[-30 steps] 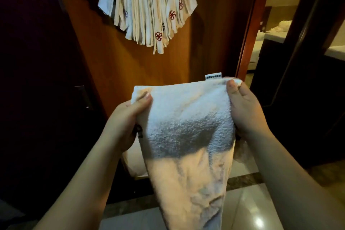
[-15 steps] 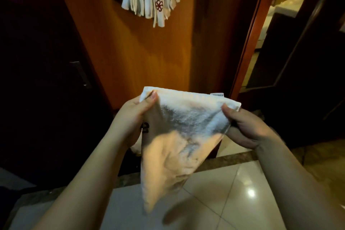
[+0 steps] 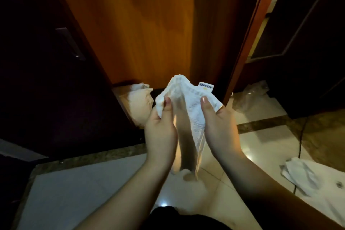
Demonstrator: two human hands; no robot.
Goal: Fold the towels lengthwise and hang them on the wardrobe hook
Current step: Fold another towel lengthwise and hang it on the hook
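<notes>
I hold the white towel (image 3: 188, 110) in front of me with both hands. My left hand (image 3: 161, 132) and my right hand (image 3: 218, 127) pinch its upper edge, close together. Its long axis hangs down toward the tiled floor (image 3: 261, 142), label (image 3: 206, 86) up.

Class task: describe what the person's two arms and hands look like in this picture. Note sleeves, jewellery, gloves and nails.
Both forearms are bare up to the bottom edge of the picture: no sleeves show. The left hand and right hand wear no gloves, and no rings, watch or bracelets can be seen. The thumbnails are short and look unpainted.
</notes>
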